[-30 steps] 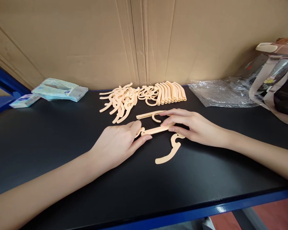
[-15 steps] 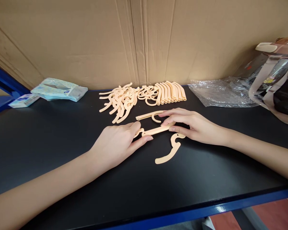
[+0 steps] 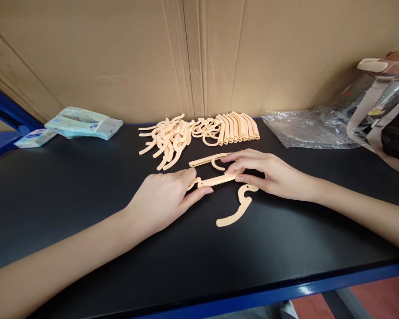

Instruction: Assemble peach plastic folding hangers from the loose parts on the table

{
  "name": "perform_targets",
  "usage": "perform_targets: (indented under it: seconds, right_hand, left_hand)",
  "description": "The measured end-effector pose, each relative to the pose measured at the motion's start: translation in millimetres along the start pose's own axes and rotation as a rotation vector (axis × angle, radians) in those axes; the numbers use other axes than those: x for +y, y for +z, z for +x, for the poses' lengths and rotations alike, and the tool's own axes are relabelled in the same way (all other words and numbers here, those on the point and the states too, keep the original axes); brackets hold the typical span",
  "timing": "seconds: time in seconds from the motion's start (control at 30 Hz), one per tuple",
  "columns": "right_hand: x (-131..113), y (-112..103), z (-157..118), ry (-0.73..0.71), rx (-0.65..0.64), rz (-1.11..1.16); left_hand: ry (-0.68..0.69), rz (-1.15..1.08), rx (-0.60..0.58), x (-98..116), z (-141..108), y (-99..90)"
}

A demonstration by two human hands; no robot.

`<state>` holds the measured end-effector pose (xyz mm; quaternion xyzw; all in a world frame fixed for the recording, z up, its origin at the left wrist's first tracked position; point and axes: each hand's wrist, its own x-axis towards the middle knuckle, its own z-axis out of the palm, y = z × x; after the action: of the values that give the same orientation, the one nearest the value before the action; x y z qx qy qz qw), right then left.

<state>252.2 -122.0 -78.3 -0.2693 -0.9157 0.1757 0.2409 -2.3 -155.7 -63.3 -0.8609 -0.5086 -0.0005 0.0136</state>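
Note:
My left hand (image 3: 168,195) is closed on a small curved cream piece (image 3: 193,182), mostly hidden by the fingers, touching the left end of a straight cream arm piece (image 3: 217,180). With thumb and fingers, my right hand (image 3: 264,174) grips the right end of that arm piece. Behind it lies another straight piece (image 3: 202,161) beside a thin cream hook (image 3: 217,165), partly under my right fingertips. Nearer the front, a curved two-part cream piece (image 3: 234,217) rests on the black table (image 3: 269,257).
Loose cream pieces (image 3: 168,139) lie piled at the back, left of hooks (image 3: 208,128) and a row of curved arms (image 3: 237,127). Blue-white packets (image 3: 83,122) are back left. Clear plastic (image 3: 306,128) and a strapped bottle (image 3: 381,93) are at right. Cardboard (image 3: 119,57) stands behind.
The view has shifted very slightly. Both hands keep their hold on the pieces, with no clear movement between them.

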Motion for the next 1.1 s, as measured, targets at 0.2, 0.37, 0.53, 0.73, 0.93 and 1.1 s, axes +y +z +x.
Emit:
perform_targets:
  seconds: [0.2, 0.37, 0.53, 0.73, 0.93, 1.1]
  right_hand:
    - [3.1, 0.6, 0.4, -0.002, 0.001, -0.003]
    - [2.3, -0.1, -1.4, -0.004, -0.007, 0.004]
    - [-1.8, -2.3, 0.0, 0.008, -0.024, 0.039]
    - [-2.0, -2.4, -0.6, 0.01, -0.033, 0.031]
    - [-2.2, -1.9, -1.4, 0.002, -0.038, 0.023]
    - [-4.5, -3.6, -0.2, 0.022, -0.043, 0.086]
  left_hand:
    - [0.02, 0.014, -0.014, -0.5, 0.7, 1.7]
    - [0.054, 0.081, -0.013, 0.4, 0.3, 1.9]
    - [0.112, 0.169, 0.023, 1.8, -0.9, 1.2]
    - [0.178, 0.235, 0.108, 0.0, -2.7, 3.2]
    - [0.228, 0.263, 0.191, 0.3, -4.3, 3.2]
    - [0.316, 0.289, 0.307, 0.5, -5.9, 5.2]
